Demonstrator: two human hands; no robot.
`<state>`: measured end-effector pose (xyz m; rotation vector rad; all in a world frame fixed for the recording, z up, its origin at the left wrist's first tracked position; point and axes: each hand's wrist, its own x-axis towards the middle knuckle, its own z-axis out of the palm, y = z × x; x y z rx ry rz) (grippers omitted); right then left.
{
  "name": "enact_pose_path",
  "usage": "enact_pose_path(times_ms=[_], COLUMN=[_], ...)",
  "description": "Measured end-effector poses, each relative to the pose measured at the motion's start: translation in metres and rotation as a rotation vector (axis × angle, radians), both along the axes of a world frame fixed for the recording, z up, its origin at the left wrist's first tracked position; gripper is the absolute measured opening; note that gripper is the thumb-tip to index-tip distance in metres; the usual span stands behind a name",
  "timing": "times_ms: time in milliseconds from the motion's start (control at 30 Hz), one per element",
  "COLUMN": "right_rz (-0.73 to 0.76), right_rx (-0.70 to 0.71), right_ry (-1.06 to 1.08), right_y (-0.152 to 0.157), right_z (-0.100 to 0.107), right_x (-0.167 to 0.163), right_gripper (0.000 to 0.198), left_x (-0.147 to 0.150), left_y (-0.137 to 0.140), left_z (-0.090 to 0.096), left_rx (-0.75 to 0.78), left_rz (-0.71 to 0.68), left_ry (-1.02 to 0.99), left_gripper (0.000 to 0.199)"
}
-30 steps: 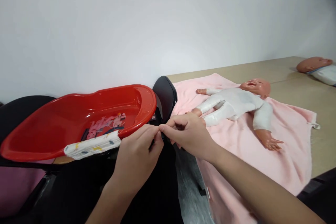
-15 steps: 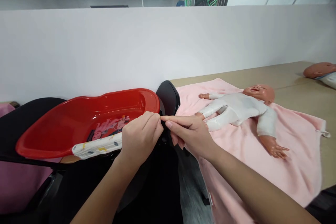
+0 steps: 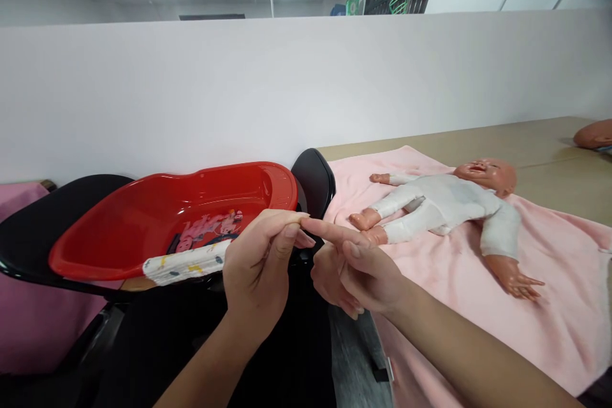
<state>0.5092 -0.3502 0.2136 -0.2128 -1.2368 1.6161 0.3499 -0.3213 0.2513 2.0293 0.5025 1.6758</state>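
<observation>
Left hand and right hand fingertips touching beside red tub, doll on pink towel

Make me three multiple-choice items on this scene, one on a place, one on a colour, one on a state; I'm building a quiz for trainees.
1. Where does the doll lie?
A. in the tub
B. on the pink towel
C. on a chair

2. What colour is the tub?
A. red
B. blue
C. white

3. How are the hands?
A. each grips the doll
B. both flat on the table
C. fingertips meeting in front of the tub

Answers:
1 B, the doll lies face up on the pink towel.
2 A, its rim and basin are red.
3 C, the left hand and right hand touch at the fingertips, holding nothing visible.
</observation>
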Motion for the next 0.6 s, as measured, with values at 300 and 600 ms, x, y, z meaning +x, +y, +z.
enact_pose_path(times_ms=[300,600], right_rz=[0.176,0.221], right_rx=[0.036,-0.007], right_ry=[0.12,0.082], right_y=[0.001,0.001], right_z=[-0.004,-0.005], right_x=[0.001,0.004], right_gripper=[0.054,0.065], left_x=[0.0,-0.005], left_y=[-0.004,0.0], left_z=[-0.006,-0.011], left_rx=[-0.223,-0.276], left_rz=[-0.216,-0.253], left_ry=[-0.134,-0.143], left_gripper=[0.022,0.022])
